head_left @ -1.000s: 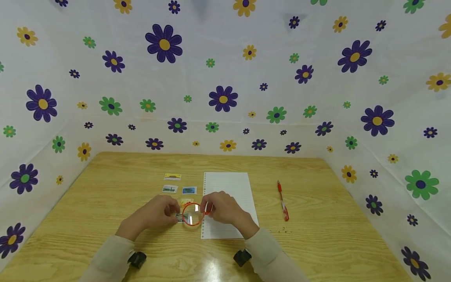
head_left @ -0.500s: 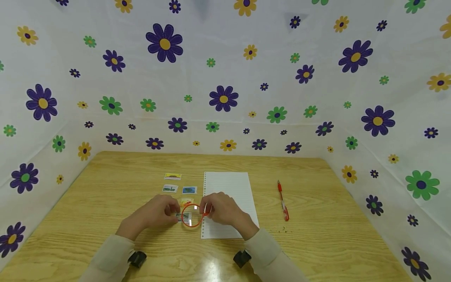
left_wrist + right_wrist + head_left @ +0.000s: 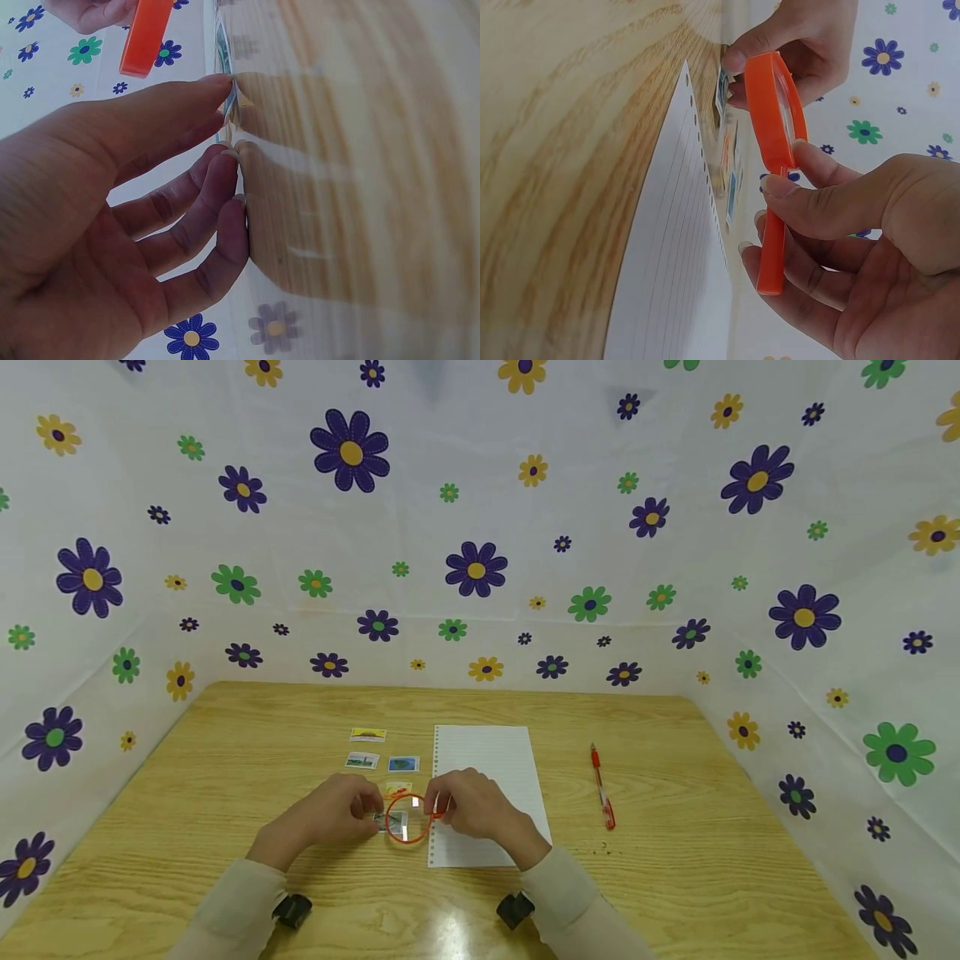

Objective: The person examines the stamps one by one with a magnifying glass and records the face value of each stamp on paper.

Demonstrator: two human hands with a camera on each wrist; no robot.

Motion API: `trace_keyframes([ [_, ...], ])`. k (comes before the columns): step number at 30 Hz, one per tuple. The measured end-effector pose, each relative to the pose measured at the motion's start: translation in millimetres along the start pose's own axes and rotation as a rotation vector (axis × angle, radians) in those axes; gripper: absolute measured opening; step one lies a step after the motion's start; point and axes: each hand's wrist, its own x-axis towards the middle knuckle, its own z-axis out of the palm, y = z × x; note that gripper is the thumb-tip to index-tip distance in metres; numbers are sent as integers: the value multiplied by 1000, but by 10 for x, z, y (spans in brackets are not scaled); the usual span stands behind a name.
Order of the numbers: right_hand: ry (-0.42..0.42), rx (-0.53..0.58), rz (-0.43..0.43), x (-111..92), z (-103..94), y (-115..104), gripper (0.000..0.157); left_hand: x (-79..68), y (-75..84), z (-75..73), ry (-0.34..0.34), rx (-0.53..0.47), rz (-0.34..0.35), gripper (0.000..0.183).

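Note:
My right hand (image 3: 476, 806) holds a red-framed magnifying glass (image 3: 762, 112), thumb and fingers on its handle (image 3: 773, 255). The lens hangs above the table and overlaps a stamp (image 3: 391, 822) in the head view. At that stamp's left end my left hand (image 3: 337, 810) pinches its edge between thumb and fingertips, close to the wood. In the right wrist view the pinched stamp (image 3: 721, 91) appears slightly raised and tilted. Just beyond the lens lies a yellow and red stamp (image 3: 397, 788), partly covered by the lens rim.
Farther back lie a blue stamp (image 3: 403, 764), a green-and-white stamp (image 3: 362, 761) and a yellow stamp (image 3: 368, 735). A lined sheet (image 3: 487, 752) with punched holes lies under the right hand. To its right is a red pen (image 3: 602, 787). Flowered cloth (image 3: 420, 510) surrounds the wooden table (image 3: 675, 860).
The magnifying glass has shifted a touch to the left and toward me over the stamp. The left hand and the stamp stay in place.

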Motion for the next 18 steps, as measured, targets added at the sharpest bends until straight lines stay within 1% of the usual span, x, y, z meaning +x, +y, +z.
trace_keyframes([
  [7,-4,-2,7,5,11,5,26,3,4,-1,-3,8,10,14],
  [9,-4,-1,7,5,13,5,26,1,3,-2,-6,2,-1,14],
  [18,2,-4,-8,9,11,2,26,-3,-3,-6,-12,-1,-8,15],
])
